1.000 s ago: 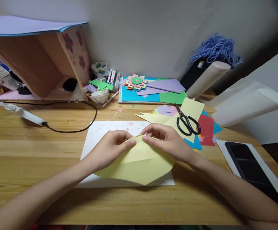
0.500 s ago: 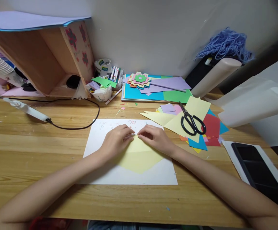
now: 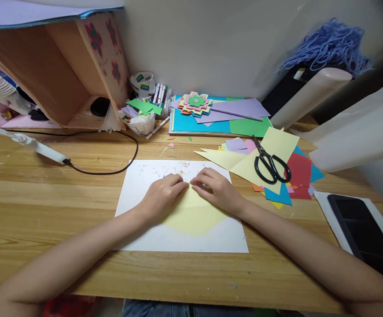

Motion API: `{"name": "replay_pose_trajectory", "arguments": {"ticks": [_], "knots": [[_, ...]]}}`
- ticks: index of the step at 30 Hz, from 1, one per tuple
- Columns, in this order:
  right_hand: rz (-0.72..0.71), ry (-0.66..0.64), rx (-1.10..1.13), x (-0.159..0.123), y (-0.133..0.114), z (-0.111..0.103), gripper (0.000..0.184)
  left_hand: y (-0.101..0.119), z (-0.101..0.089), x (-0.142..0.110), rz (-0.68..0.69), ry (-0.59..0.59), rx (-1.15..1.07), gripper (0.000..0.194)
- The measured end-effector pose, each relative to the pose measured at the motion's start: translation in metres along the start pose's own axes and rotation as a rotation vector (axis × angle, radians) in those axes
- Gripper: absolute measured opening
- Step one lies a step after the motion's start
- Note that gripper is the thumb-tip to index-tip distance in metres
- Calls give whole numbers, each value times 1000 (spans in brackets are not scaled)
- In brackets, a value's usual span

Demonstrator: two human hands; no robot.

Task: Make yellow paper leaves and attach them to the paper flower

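A folded pale yellow paper (image 3: 193,215) lies flat on a white sheet (image 3: 145,185) in the middle of the wooden desk. My left hand (image 3: 163,196) rests on its left part, fingers curled and pressing down near the top corner. My right hand (image 3: 215,190) rests on its right part, fingertips pinched at the same top corner. The fingertips of both hands meet there. The paper's lower point faces me.
Black scissors (image 3: 269,165) lie on loose coloured paper scraps (image 3: 297,174) to the right. Stacked coloured sheets with a layered paper flower (image 3: 196,102) sit at the back. A glue gun (image 3: 34,147) with a black cord lies left. A dark tray (image 3: 359,229) sits far right.
The yellow paper went from lifted and bulging to pressed flat on the white sheet. Both hands moved slightly away from me and closer together over its top corner.
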State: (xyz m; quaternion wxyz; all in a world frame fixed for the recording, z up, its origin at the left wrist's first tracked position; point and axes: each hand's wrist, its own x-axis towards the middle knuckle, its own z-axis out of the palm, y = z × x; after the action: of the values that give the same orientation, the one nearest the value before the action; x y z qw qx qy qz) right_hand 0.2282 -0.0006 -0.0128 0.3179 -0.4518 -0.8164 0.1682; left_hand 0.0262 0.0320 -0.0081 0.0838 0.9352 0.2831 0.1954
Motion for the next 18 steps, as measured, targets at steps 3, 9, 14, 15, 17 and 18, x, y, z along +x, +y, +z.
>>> {"name": "replay_pose_trajectory", "arguments": {"ticks": [3, 9, 14, 15, 17, 18], "knots": [[-14, -13, -11, 0, 1, 0, 10, -1, 0, -1, 20, -8, 19, 21], [-92, -43, -128, -2, 1, -1, 16, -1, 1, -2, 38, -10, 75, 20], [-172, -50, -225, -4, 2, -1, 20, 2, -3, -1, 110, -40, 168, 23], [-167, -47, -220, -4, 3, -1, 20, 3, -4, 0, 113, -43, 176, 23], [-131, -37, -178, -3, 3, 0, 18, 3, -4, 0, 101, -42, 175, 24], [-107, -31, -146, -3, 3, 0, 16, 3, -4, 0, 91, -40, 167, 24]]}}
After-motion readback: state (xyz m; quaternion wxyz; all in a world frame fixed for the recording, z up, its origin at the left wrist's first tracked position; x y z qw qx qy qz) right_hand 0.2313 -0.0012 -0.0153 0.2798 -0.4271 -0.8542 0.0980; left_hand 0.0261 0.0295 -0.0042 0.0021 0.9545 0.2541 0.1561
